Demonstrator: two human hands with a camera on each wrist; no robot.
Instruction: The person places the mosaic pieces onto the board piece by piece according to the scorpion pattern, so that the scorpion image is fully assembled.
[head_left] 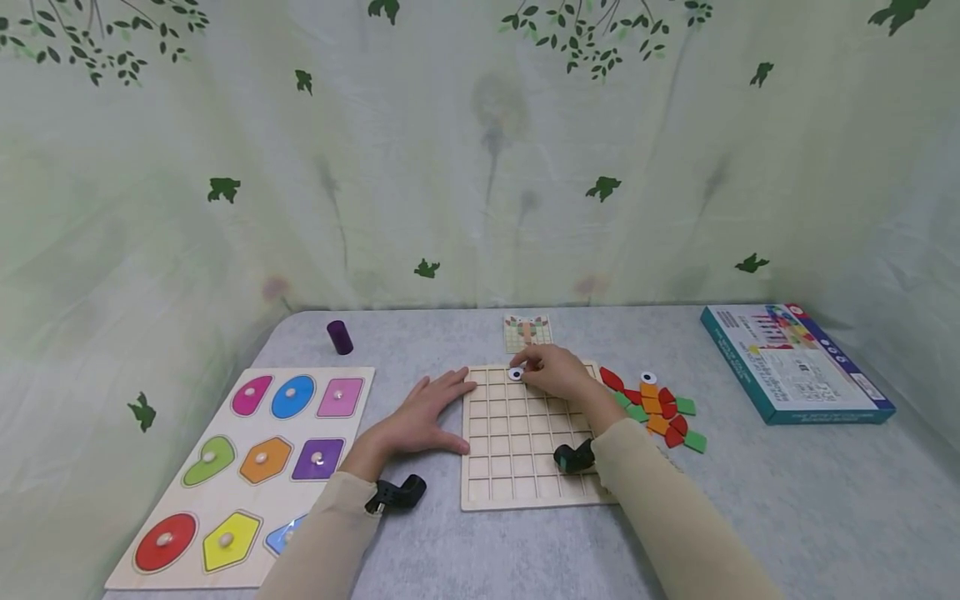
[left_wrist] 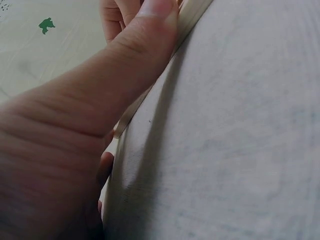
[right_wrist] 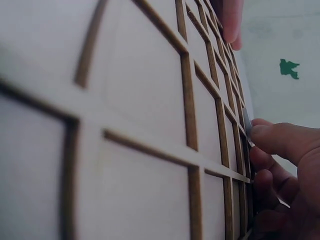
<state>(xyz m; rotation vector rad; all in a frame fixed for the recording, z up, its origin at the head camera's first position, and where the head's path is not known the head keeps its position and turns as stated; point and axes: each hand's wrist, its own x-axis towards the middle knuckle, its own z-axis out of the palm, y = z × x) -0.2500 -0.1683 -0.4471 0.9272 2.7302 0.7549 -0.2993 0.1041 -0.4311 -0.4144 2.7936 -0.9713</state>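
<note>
A wooden grid board [head_left: 510, 467] lies flat in the middle of the table. Near its far left corner my right hand [head_left: 558, 373] pinches a white eye tile [head_left: 515, 375] with a black pupil. In the right wrist view the thumb [right_wrist: 285, 140] and fingertips meet the thin tile [right_wrist: 247, 121] low over the grid; how far it sits in a cell is hidden. Fingers spread, my left hand [head_left: 423, 421] touches the board's left edge. The left wrist view shows its thumb [left_wrist: 135, 55] against the board's side [left_wrist: 192, 17].
Right of the board lie loose red, green and orange tiles [head_left: 660, 408] with another eye tile [head_left: 648, 378]. A pattern card [head_left: 517, 335] is behind it. A shape puzzle [head_left: 225, 492], a purple cylinder [head_left: 340, 337] and a box [head_left: 802, 367] stand farther out.
</note>
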